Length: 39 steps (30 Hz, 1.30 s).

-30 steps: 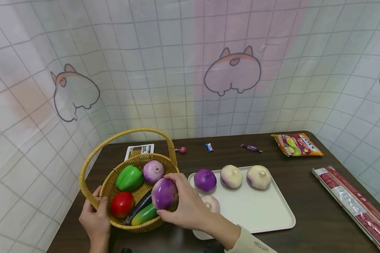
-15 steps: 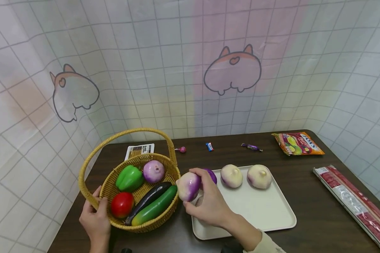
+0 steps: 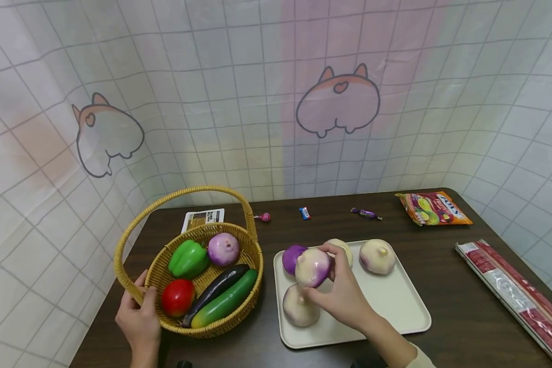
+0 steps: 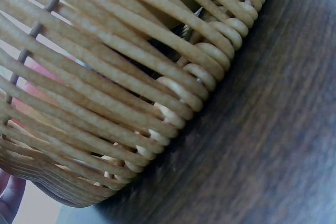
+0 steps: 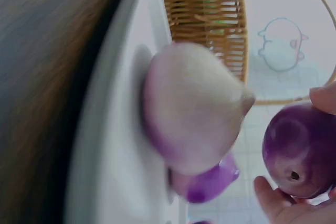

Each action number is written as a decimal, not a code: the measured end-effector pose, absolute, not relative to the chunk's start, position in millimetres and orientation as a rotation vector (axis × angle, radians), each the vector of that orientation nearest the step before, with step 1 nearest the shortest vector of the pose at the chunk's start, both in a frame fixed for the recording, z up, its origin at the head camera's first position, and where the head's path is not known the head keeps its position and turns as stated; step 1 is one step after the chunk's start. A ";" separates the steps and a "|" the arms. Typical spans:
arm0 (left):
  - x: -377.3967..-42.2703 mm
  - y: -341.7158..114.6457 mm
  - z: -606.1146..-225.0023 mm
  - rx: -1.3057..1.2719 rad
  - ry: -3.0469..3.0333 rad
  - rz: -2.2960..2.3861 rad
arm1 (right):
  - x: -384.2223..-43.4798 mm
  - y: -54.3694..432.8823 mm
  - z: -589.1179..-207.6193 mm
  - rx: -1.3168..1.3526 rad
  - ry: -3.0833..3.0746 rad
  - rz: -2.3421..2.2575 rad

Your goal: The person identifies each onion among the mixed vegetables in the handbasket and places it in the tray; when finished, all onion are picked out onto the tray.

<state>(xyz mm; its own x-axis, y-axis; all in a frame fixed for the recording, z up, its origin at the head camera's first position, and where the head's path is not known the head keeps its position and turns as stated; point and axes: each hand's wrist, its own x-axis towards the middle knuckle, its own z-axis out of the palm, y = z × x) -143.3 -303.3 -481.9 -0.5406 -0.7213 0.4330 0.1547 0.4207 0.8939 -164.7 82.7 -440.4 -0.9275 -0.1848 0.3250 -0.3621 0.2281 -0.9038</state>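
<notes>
In the head view my right hand (image 3: 345, 294) pinches a purple-and-white turnip (image 3: 313, 267) between thumb and fingers, held above the white tray (image 3: 386, 306). The right wrist view shows its dark purple side. Several more turnips sit on the tray, including a whitish front one (image 3: 301, 306) just below my hand and a purple one (image 3: 293, 259) partly behind the held turnip. My left hand (image 3: 139, 314) grips the wicker basket (image 3: 256, 299) at its left rim, near the foot of the handle. A green bell pepper (image 3: 188, 259), tomato (image 3: 178, 297), eggplant (image 3: 216, 291), cucumber (image 3: 225, 306) and pale purple turnip (image 3: 223, 249) lie inside.
Along the table's back lie a printed card (image 3: 204, 218), a lollipop (image 3: 265, 217), a small blue-wrapped candy (image 3: 305, 213) and a purple-wrapped candy (image 3: 366, 213). A candy bag (image 3: 434, 208) sits at the back right, and a long red package (image 3: 515, 294) along the right side.
My right hand has carried the turnip from above the basket's right side, rightward, to above the tray. The turnip's pale end has turned into view. My left hand and the basket have stayed put.
</notes>
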 end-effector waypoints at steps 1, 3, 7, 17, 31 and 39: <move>-143.2 -303.5 -481.8 0.489 -1.795 -1.244 | -164.7 86.2 -441.8 0.521 -2.336 1.790; -143.1 -303.8 -482.1 0.492 -1.802 -1.240 | -164.8 93.1 -445.0 0.512 -2.331 1.767; -143.6 -304.1 -482.5 0.494 -1.807 -1.240 | -164.5 106.0 -450.5 0.469 -2.335 1.729; -145.0 -301.9 -481.4 0.467 -1.791 -1.266 | -162.8 134.8 -463.2 0.396 -2.359 1.728; -144.0 -304.5 -480.9 0.476 -1.795 -1.238 | -170.3 160.7 -468.2 0.504 -2.383 1.818; -139.2 -295.6 -468.0 0.450 -1.791 -1.251 | -168.5 177.3 -473.7 0.643 -2.547 1.622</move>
<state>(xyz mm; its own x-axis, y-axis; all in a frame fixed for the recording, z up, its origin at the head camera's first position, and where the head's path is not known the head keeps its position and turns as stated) -139.2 -295.6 -468.0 -0.5473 -0.7045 0.4519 0.1822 0.4267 0.8858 -168.5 177.3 -473.7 -0.9117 -0.3152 0.2634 -0.3720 0.3617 -0.8548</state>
